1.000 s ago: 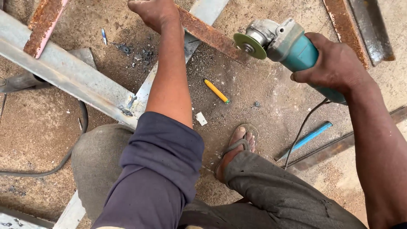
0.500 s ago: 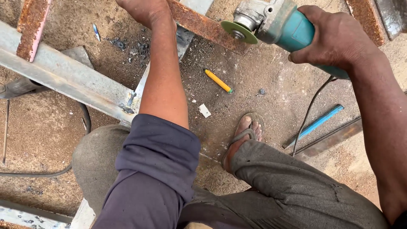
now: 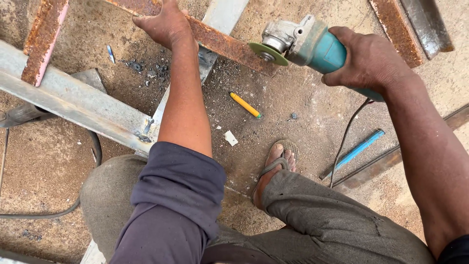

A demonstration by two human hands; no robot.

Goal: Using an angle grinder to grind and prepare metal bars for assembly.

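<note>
Sandy, dusty ground (image 3: 303,122) carries the work, crossed by a long grey steel beam (image 3: 73,102) at the left. A rusty steel bar (image 3: 220,44) lies slanted over it near the top, and the left hand (image 3: 163,24) presses flat on that bar, fingers spread. The right hand (image 3: 369,61) is wrapped tight around a teal angle grinder (image 3: 312,44), whose green disc (image 3: 267,53) sits at the bar's edge. A yellow marker (image 3: 245,105) lies on the ground just below.
</note>
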